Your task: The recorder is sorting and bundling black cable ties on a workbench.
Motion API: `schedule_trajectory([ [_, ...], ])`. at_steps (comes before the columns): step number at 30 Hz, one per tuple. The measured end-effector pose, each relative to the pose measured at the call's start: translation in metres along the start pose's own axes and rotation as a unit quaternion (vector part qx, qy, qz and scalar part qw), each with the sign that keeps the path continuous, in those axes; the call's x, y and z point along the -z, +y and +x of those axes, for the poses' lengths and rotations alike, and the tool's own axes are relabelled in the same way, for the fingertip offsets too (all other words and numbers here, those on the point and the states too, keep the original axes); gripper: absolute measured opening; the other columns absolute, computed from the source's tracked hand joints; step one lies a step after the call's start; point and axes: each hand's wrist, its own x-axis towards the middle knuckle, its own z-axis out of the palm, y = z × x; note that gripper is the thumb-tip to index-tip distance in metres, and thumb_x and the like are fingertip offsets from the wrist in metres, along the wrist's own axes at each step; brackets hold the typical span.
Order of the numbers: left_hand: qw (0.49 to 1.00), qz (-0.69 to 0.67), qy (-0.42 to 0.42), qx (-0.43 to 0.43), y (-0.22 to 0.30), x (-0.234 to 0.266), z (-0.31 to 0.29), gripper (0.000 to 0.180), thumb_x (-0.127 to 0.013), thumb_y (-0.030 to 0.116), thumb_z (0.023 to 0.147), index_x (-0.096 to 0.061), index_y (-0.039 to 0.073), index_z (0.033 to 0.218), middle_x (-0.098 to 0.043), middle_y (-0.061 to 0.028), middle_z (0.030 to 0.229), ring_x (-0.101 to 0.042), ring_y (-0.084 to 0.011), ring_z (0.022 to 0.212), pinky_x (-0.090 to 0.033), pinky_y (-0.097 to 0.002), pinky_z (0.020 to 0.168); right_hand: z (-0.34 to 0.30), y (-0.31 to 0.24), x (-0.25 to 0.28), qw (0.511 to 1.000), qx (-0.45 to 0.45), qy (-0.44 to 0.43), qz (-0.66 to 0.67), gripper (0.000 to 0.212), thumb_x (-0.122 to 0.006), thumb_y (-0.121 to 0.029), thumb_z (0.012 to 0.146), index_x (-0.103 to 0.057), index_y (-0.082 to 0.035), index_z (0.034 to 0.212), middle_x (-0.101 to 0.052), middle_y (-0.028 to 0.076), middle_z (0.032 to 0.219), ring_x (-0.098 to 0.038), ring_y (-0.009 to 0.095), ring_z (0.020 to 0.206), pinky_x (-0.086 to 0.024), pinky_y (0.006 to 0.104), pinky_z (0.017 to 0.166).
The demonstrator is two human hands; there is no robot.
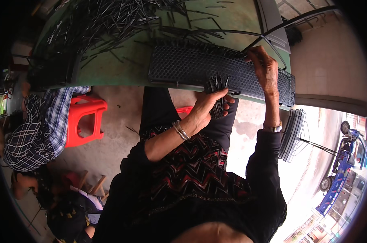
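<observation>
My left hand (203, 107) is closed around a bundle of thin black sticks (217, 84), held upright at the table's near edge. Just beyond it lies a long dark tray (187, 67) full of small round holes. Many black sticks (203, 45) stand along the tray's far side. Over the right half of the tray, my right hand (265, 71) has thumb and fingers pinched together close to the end of that row. Whatever is between those fingertips is too small to make out.
A heap of loose black sticks (106, 24) covers the far left of the green table (104, 73). Black curved bars (301, 18) cross near my right hand. A red stool (98, 106) and a person in a plaid shirt (56, 121) are at left; a blue vehicle (337, 182) stands outside at right.
</observation>
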Motion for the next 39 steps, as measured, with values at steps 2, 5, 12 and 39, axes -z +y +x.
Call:
schedule_trajectory([
  [2, 1.0, -0.009, 0.008, -0.004, 0.0, -0.002, 0.0, 0.018, -0.061, 0.024, 0.092, -0.061, 0.006, 0.097, -0.068, -0.0083, 0.085, -0.061, -0.0115, 0.069, -0.053, -0.0281, 0.056, -0.001, -0.006, 0.003, 0.999, -0.002, -0.018, -0.034, 0.009, -0.058, -0.008, 0.092, -0.062, -0.003, 0.099, -0.069, 0.008, 0.082, -0.067, 0.012, 0.076, -0.049, 0.0255, 0.071],
  [5, 0.999, -0.023, 0.023, -0.003, 0.002, -0.005, -0.001, 0.016, -0.065, 0.023, 0.089, -0.062, 0.007, 0.091, -0.067, -0.0072, 0.079, -0.059, -0.012, 0.063, -0.049, -0.0281, 0.054, -0.005, -0.006, -0.002, 0.999, 0.016, 0.0, -0.044, 0.009, -0.058, -0.007, 0.091, -0.062, -0.003, 0.099, -0.068, 0.009, 0.08, -0.068, 0.014, 0.075, -0.05, 0.0266, 0.069],
  [12, 0.999, 0.025, -0.006, -0.036, 0.0, 0.003, 0.004, 0.019, -0.063, 0.023, 0.091, -0.062, 0.005, 0.094, -0.064, -0.0067, 0.08, -0.058, -0.0119, 0.066, -0.049, -0.0266, 0.054, -0.009, -0.004, -0.009, 0.996, 0.039, 0.03, -0.075, 0.007, -0.058, -0.005, 0.091, -0.061, -0.004, 0.097, -0.069, 0.009, 0.079, -0.069, 0.015, 0.074, -0.051, 0.0273, 0.066],
  [39, 0.999, 0.036, 0.006, -0.028, 0.0, 0.005, 0.004, 0.02, -0.064, 0.024, 0.09, -0.064, 0.004, 0.091, -0.065, -0.0063, 0.078, -0.061, -0.0134, 0.065, -0.048, -0.0265, 0.053, -0.005, 0.011, -0.018, 0.995, 0.046, 0.044, -0.076, 0.007, -0.058, -0.007, 0.092, -0.058, -0.002, 0.098, -0.068, 0.011, 0.083, -0.069, 0.017, 0.071, -0.051, 0.0283, 0.064],
])
